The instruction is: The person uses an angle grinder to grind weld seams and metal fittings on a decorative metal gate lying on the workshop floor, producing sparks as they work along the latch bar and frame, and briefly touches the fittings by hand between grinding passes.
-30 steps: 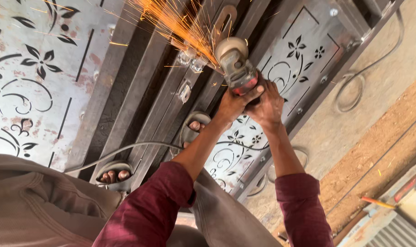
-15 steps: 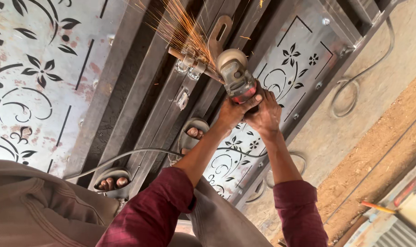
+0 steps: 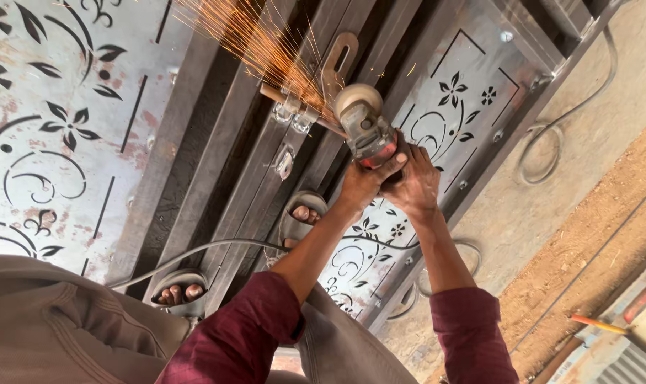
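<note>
Both my hands grip an angle grinder (image 3: 365, 131) with a red and grey body. My left hand (image 3: 362, 183) wraps its near side and my right hand (image 3: 415, 181) holds the rear. The disc presses on a latch fitting (image 3: 292, 110) welded to the metal gate's dark frame bars (image 3: 252, 178). Orange sparks (image 3: 255, 46) spray up and to the left. The gate lies flat beneath me.
Cut-out floral panels (image 3: 60, 128) flank the frame on both sides. My sandalled feet (image 3: 303, 213) (image 3: 178, 291) stand on the bars. The grinder's cable (image 3: 195, 252) runs across the gate. Loose wire loops (image 3: 540, 153) lie on the concrete; bare soil (image 3: 593, 235) is at right.
The grinder and both hands have stayed on the latch fitting. The spark spray keeps shooting up-left, and the view has shifted slightly.
</note>
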